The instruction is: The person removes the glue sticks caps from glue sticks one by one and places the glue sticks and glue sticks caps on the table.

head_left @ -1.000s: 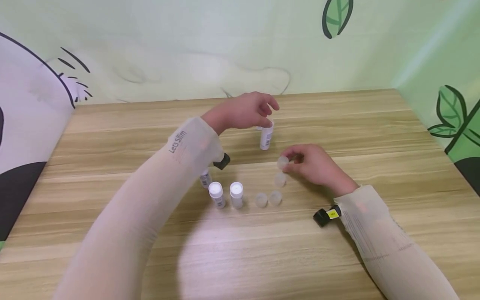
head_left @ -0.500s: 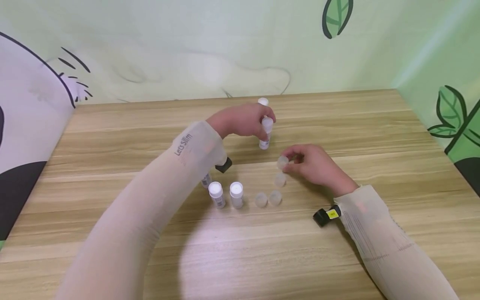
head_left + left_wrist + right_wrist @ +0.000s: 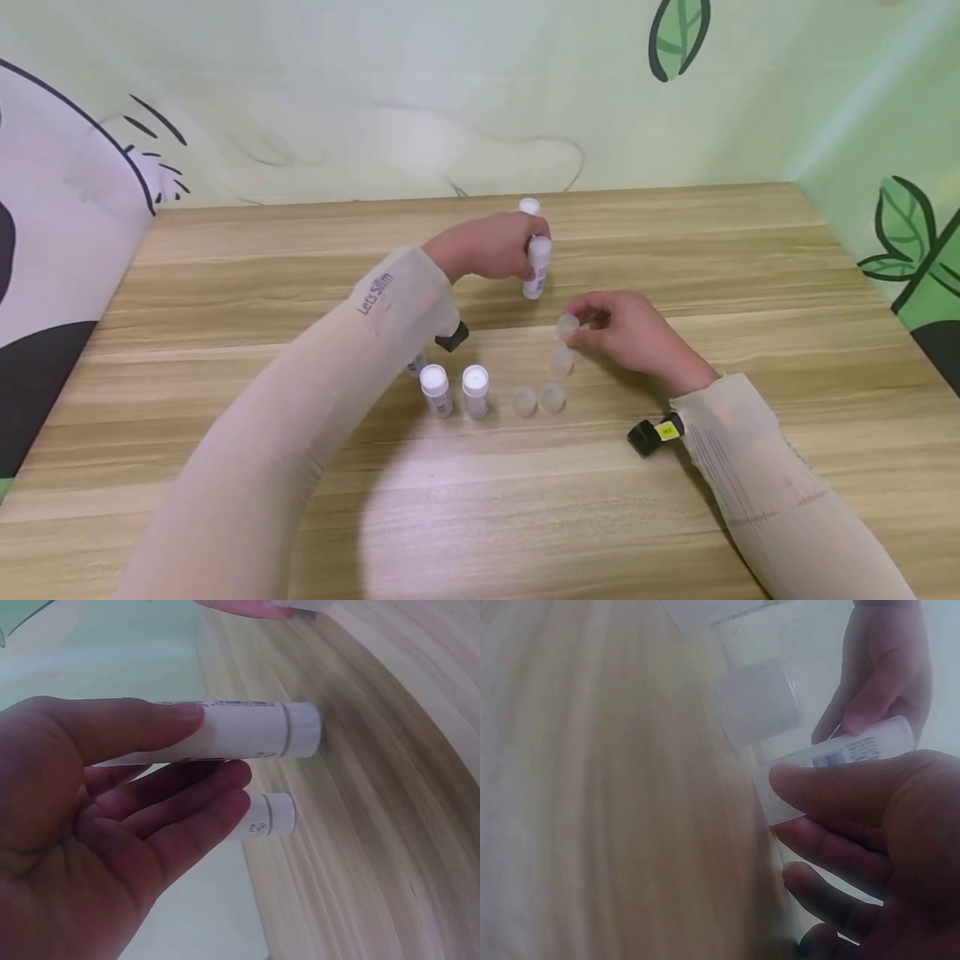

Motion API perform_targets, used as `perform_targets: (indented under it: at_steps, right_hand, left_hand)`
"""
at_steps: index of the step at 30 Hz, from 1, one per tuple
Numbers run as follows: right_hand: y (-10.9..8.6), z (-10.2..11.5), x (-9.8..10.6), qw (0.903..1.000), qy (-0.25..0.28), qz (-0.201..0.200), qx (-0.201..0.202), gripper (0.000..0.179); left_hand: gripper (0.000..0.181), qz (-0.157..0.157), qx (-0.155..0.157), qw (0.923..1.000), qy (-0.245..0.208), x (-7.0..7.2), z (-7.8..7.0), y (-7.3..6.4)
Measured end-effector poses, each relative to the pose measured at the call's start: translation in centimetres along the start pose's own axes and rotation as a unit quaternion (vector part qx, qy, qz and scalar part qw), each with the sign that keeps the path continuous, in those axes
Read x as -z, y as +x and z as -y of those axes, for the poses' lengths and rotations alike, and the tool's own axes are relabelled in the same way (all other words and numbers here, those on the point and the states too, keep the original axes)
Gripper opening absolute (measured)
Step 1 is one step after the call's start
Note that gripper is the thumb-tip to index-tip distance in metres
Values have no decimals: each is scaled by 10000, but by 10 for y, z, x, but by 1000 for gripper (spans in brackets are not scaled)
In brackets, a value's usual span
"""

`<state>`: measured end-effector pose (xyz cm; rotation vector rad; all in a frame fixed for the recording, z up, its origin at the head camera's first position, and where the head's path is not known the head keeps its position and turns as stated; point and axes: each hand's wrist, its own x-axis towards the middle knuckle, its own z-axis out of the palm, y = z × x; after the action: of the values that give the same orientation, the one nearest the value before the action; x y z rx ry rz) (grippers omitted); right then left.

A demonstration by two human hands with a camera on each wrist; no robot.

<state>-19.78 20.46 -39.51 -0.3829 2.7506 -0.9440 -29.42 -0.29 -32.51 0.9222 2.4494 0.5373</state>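
Item 1: white labelled tube point(image 3: 537, 271), toward the far side of the desk point(image 3: 465, 500). The left hand point(image 3: 495, 247) holds it close to upright, thumb and fingers narrowed on its barrel; whether the base touches the wood I cannot tell. I judge it light, stiff and smooth enough to twist in a loose grip. Best hold: mid-barrel, leaving the top free.

Item 2: ridged cap point(image 3: 787, 802), nearer and to the right of item 1. The right hand point(image 3: 633, 332) pinches it between thumb and fingers. I rate it very light, firm thin plastic; fine ridges should give purchase. Best hold: opposite sides of the rim, modest pressure.

Item 3: loose translucent caps, three: one point(image 3: 562, 361) just nearer than item 2, then a pair point(image 3: 524, 402) point(image 3: 552, 397) nearer again, side by side.

Item 4: upright tubes, two point(image 3: 437, 392) point(image 3: 476, 392), left of those caps, apart; another tube point(image 3: 416, 364) just beyond, partly hidden by the left sleeve point(image 3: 405, 292).

Item 5: far tube point(image 3: 529, 206), behind the left hand, mostly covered in my head view.
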Motion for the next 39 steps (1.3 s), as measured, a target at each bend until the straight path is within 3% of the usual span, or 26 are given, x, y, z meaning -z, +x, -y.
perform_targets:
  at_steps: [9, 15, 25, 29, 33, 39]
  right_hand:
    - [0, -7, 3, 10000, 67, -19, 1, 31]
    - [-1, -6, 3, 10000, 40, 12, -69, 33]
    - [-1, -3, 10, 9995, -85, 245, -170, 36]
    - [-3, 2, 20, 9988, -170, 392, -238, 42]
    - [-7, 12, 31, 9998, -166, 133, -57, 44]
    - [-10, 34, 44, 9975, 128, -664, 188, 39]
  left_hand:
    - [32, -540, -350, 9941, -872, 7, -5, -5]
    - [34, -835, -360, 9880, -1251, 9, -7, -12]
    - [32, -1463, -350, 9709, -1862, 17, -14, -26]
    - [31, -1669, -447, 9607, -2174, 21, -16, -34]
    - [30, -1817, -507, 9519, -2415, 26, -17, -42]
    - [27, -2044, -624, 9416, -2601, 33, -18, -58]
